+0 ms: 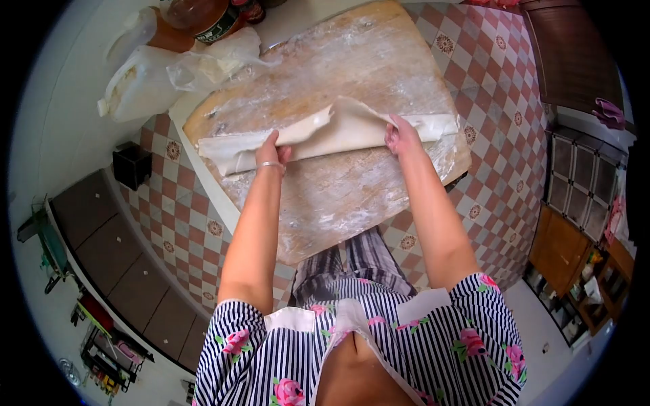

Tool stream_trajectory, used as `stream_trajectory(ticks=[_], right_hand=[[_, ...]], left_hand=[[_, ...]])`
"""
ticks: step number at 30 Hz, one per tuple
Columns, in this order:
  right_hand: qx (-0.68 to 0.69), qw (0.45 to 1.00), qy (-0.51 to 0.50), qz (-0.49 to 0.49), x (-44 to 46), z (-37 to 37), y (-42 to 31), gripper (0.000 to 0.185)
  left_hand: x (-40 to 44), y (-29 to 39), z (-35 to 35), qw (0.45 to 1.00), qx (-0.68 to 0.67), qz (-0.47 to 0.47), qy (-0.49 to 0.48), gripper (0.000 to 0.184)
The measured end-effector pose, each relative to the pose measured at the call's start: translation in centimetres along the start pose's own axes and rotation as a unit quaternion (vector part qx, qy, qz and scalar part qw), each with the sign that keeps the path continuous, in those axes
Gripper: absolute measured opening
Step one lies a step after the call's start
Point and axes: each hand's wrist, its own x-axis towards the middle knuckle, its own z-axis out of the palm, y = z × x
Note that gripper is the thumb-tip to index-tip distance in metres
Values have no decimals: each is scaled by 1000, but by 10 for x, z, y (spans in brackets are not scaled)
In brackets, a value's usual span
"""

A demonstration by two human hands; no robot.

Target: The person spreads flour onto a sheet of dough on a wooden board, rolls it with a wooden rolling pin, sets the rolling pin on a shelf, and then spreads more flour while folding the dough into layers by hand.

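A long, pale sheet of dough (pixel 352 132), folded into a strip, lies across a floured wooden board (pixel 325 68). Its middle is lifted in a raised fold between my hands, while both ends rest on the board. My left hand (pixel 273 150) pinches the strip's near edge left of the middle. On the right, my right hand (pixel 402 135) grips the same strip with its fingers closed. The fingertips of both hands are partly hidden by the dough.
Beyond the board's left corner are a white plastic jug (pixel 139 84), a clear plastic bag (pixel 217 64) and a large bottle (pixel 203 17) of amber liquid. A black bin (pixel 132 165) stands on the tiled floor at left. Shelves (pixel 582 176) stand at right.
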Motion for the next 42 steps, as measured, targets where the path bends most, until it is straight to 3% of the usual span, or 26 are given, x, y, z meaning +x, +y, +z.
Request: stream_trajectory(ticks=[11,18,21,23,24,25,26,28,30,36,42], right_hand=[[-57,997,43,-17,8,33,-12,14],[-16,1000,24,-2,17,28,-14,16],[-39,999,5,-33,13,28,-9,18],[-66,996,9,-62,7,31,-7,21],[-192,960,-4,-204,9,28,1,22],[-311,888,-16,-339,14,23,15,24],[-418,782,-26,-461,12,19,28,26],[-558,629,-54,-538,-49,29,44,32],[-635,466,-93,-609,-62,24,54,34],[-645,407,-137,-631,-51,2,79,36],[-655,410,-154,-615,-57,-3,86,33]], left_hand=[[33,37,32,995,95,7,-7,21],[33,53,51,993,120,10,-2,21],[37,48,50,990,111,65,-50,25],[51,23,42,923,251,289,-23,26],[51,9,39,864,316,393,-10,27],[1,13,42,837,362,411,-9,24],[-12,1,38,772,410,485,-39,22],[-22,-15,28,613,487,614,-98,21],[-33,-25,27,611,503,603,-101,25],[-26,-45,6,567,506,638,-128,31],[-23,-52,-8,535,498,660,-173,32]])
